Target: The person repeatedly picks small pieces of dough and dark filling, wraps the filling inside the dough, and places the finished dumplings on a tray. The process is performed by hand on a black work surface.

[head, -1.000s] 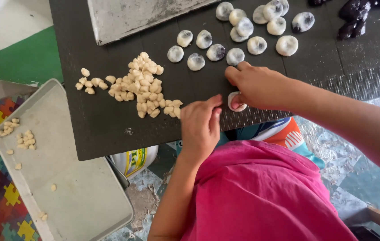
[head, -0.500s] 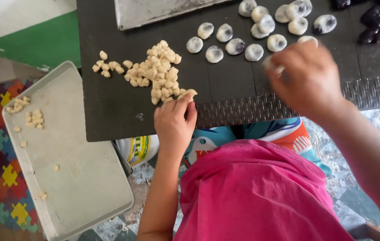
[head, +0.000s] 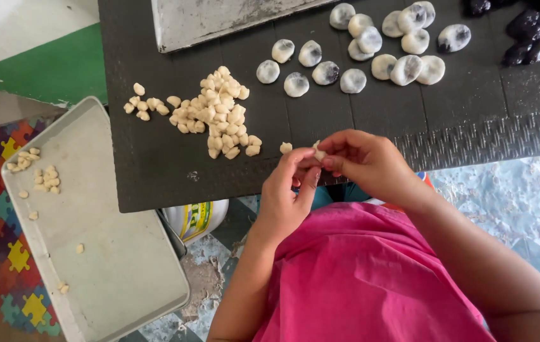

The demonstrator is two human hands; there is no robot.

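My left hand point(head: 287, 193) and my right hand point(head: 366, 162) meet at the near edge of a black board point(head: 156, 164), both pinching one small pale dough piece point(head: 318, 152) between the fingertips. One loose dough piece point(head: 285, 147) lies just left of my fingers. A heap of small cream dough pieces point(head: 219, 114) sits on the board to the left. Several flattened white discs with dark filling point(head: 371, 47) lie in rows at the far right. Dark filling lumps point(head: 526, 31) rest in the top right corner.
A grey metal tray point(head: 92, 253) with a few scattered dough bits stands lower left, beside the board. Another metal tray point(head: 219, 22) lies at the board's far edge. A white bucket point(head: 197, 218) sits below the board. My pink clothing fills the bottom.
My right hand came back from the filled discs to the near edge. My left hand left the dough heap, and both now pinch one small dough piece together.
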